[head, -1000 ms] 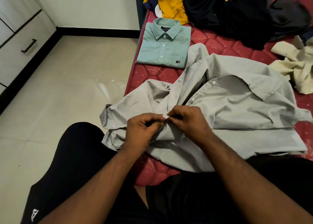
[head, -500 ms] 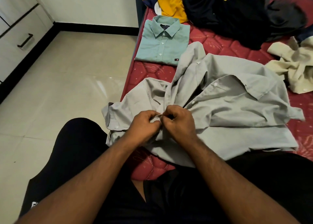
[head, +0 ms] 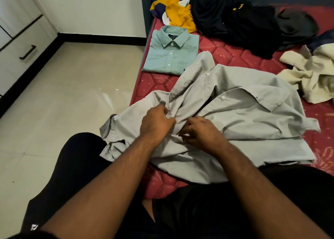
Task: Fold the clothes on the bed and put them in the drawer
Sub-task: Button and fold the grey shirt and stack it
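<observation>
A light grey button shirt (head: 235,119) lies spread and rumpled on the red mattress (head: 235,56), one sleeve hanging over the left edge. My left hand (head: 156,121) pinches the shirt's front placket near a button. My right hand (head: 200,132) grips the fabric just beside it, the two hands a little apart. A green shirt (head: 171,54), folded with its collar up, rests behind the grey one. The white drawer front (head: 23,45) with a black handle is at the far left.
A yellow and navy garment (head: 178,14), a heap of black clothes (head: 253,21) and a cream garment (head: 310,76) lie unfolded at the back and right of the bed. Beige floor tiles (head: 72,97) stretch between bed and drawers. My black-clad legs fill the bottom.
My hands have moved slightly apart along the grey shirt's placket, the left one shifting up and left. The camera has tilted a little.
</observation>
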`<state>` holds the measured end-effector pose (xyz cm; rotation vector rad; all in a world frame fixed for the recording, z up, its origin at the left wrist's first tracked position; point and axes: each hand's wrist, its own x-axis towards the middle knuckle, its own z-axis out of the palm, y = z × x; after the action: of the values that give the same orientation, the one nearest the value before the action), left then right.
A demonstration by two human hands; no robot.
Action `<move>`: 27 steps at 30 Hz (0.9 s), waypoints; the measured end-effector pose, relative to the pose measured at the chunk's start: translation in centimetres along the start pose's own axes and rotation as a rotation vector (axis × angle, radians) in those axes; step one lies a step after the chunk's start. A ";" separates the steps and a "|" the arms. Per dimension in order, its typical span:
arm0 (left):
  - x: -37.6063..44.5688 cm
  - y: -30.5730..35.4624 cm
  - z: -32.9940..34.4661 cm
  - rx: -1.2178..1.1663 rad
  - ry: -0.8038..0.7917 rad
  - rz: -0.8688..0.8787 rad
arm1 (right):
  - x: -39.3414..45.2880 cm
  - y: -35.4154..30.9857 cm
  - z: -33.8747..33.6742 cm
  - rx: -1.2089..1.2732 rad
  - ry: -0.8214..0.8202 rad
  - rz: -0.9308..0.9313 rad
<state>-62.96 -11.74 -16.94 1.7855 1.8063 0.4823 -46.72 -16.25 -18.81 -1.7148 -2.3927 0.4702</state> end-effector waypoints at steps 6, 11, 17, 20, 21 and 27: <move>0.1 -0.6 1.2 -0.673 0.164 -0.268 | -0.8 -0.6 0.2 -0.102 0.151 0.008; -0.3 -0.2 0.8 -0.901 0.109 -0.246 | -0.7 -0.9 -1.4 -0.181 0.158 0.090; -1.5 -0.3 1.3 -0.722 0.073 -0.047 | -1.3 -1.0 -1.4 -0.085 -0.144 0.021; -1.9 -0.6 0.9 -0.752 0.029 -0.063 | -1.4 -0.9 -1.2 -0.116 -0.059 -0.019; -1.9 -0.6 0.7 -0.769 0.012 -0.067 | -1.4 -0.9 -1.1 -0.083 0.004 -0.024; -2.0 -1.0 -1.2 -0.888 -0.057 -0.129 | -0.8 -0.7 -1.1 -0.013 -0.058 -0.138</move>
<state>-64.51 -13.59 -16.35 1.0446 1.3237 0.9764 -46.73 -17.06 -17.49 -1.5475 -2.5384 0.4915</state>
